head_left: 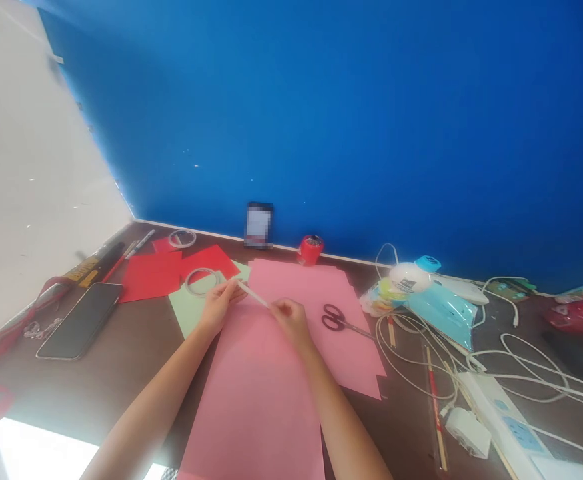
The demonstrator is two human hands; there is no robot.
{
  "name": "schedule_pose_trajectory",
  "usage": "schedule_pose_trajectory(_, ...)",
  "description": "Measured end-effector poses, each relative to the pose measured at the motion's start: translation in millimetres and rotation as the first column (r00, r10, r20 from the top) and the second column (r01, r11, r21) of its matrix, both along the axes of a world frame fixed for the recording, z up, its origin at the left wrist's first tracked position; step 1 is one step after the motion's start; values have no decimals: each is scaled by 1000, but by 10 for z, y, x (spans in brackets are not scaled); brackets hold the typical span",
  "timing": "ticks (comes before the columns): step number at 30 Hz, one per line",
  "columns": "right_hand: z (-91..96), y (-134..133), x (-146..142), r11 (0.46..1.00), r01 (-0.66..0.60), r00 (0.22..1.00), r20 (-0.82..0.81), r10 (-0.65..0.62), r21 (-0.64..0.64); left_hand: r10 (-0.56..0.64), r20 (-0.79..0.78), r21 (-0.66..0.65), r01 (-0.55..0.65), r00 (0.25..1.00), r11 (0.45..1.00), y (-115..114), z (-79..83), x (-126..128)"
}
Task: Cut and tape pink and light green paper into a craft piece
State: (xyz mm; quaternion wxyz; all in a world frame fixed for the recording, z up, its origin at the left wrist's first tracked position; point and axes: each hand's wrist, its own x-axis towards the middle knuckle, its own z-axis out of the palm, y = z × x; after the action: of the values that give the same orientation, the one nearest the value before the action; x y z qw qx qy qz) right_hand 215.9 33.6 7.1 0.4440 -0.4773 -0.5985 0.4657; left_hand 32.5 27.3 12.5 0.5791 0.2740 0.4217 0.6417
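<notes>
Pinching a narrow white strip (252, 293) by its two ends, the left hand (220, 305) and right hand (289, 319) hold it slantwise above the pink paper (256, 400), fingers closed on it. Yellow lettering runs along a black item (88, 275) at the far left, too blurred to read. The white bottle (411, 275) with a blue cap, on the right, bears a dark label too small to make out. The screen of the small upright frame (258, 225) at the blue wall (331, 120) is pixelated.

Just beside the left hand a tape roll (187, 285) lies on green paper (184, 317), with red paper (151, 275) beyond and a dark phone (78, 323) farther left. A red jar (311, 252) stands near the wall. To the right of the right hand, scissors (344, 324) lie on the pink paper. Beyond them, loose white cables, a power strip (501, 413) and chopsticks (434, 393) crowd that side of the brown table (144, 373). Both forearms cover part of the pink paper.
</notes>
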Motion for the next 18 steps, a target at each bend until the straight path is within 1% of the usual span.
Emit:
schedule_pose_trajectory(9,-2,-2,4,1000,8,1000,5,-8,21,-4,6,-3,4,1000,1000,8,-25,-8)
schedule_pose_trajectory(18,15,-5,2,1000,0,1000,-1,0,16,-3,22,-11,3,1000,1000,5,-8,-6)
